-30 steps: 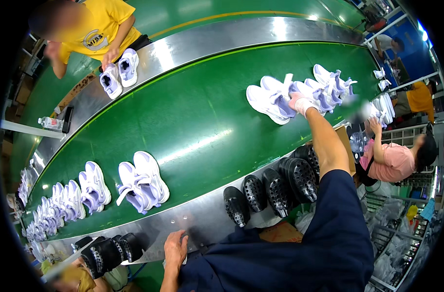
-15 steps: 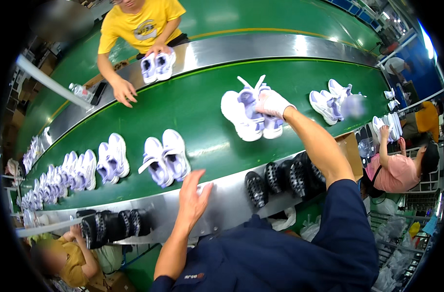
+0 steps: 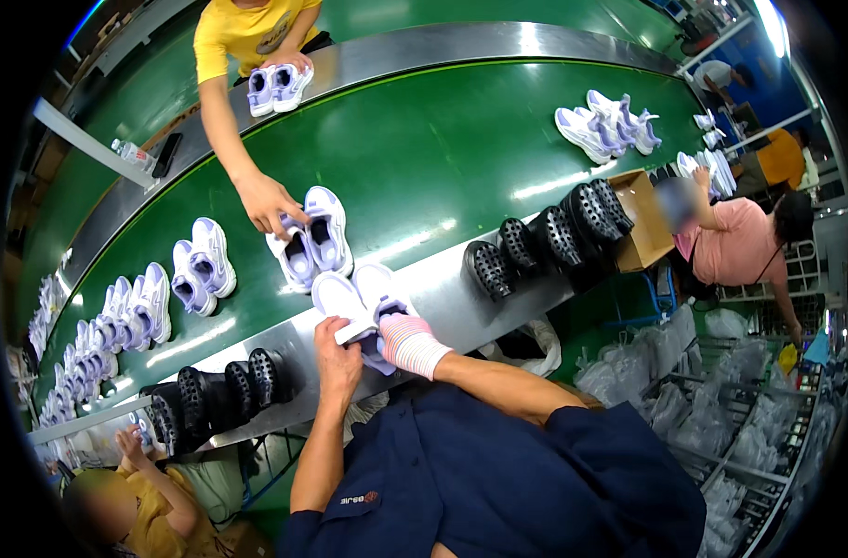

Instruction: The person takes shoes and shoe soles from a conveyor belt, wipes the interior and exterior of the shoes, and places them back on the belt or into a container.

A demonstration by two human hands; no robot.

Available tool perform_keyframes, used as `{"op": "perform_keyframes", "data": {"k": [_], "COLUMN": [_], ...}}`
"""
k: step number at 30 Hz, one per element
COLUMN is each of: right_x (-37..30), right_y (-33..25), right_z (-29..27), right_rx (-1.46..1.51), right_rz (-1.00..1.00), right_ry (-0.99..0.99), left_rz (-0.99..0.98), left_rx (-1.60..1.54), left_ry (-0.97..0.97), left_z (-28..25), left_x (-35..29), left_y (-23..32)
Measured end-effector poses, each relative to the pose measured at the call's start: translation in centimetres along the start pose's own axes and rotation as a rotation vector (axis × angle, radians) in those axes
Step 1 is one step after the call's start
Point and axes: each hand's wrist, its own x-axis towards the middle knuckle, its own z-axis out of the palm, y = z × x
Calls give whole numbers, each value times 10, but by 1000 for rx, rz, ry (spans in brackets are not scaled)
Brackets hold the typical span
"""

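A pair of white and lavender sneakers is in front of me, over the near metal ledge, toes pointing away. My left hand (image 3: 335,355) is closed at the heel of the left sneaker (image 3: 338,296), by a white strap. In a pink-and-white striped glove, my right hand (image 3: 411,346) grips the right sneaker (image 3: 377,286) at its opening; those fingertips are partly hidden. Just beyond, another sneaker pair (image 3: 327,232) lies on the green belt, and a co-worker's hand (image 3: 271,203) touches it from the far side.
Black studded shoe forms (image 3: 556,234) stand on the ledge to the right, near a cardboard box (image 3: 643,223). More black forms (image 3: 193,398) stand at left. Sneaker pairs line the belt (image 3: 443,149) leftward; others (image 3: 610,126) lie far right. People work on both sides.
My right hand has brought its sneaker pair from the belt's middle to the near ledge, where my left hand has closed on it. The co-worker's hand has reached onto another pair. The view has shifted.
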Motion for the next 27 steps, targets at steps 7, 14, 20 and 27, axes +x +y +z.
{"op": "perform_keyframes", "data": {"k": [7,14,20,27], "right_x": [-26,-100,-76,-83], "right_y": [14,138,185,190], "right_z": [10,-77,-85,-86], "right_rx": [55,-145,-260,-315], "right_rz": [50,591,720,694], "right_ry": [-39,740,603,590], "left_rz": [-33,-3,66,131], "left_rx": [94,194,61,-30], "left_ry": [-245,-122,-78,-110], "left_z": [-7,-57,-48,-37], "left_x": [-1,-4,11,19], "left_y": [-10,27,70,95]}}
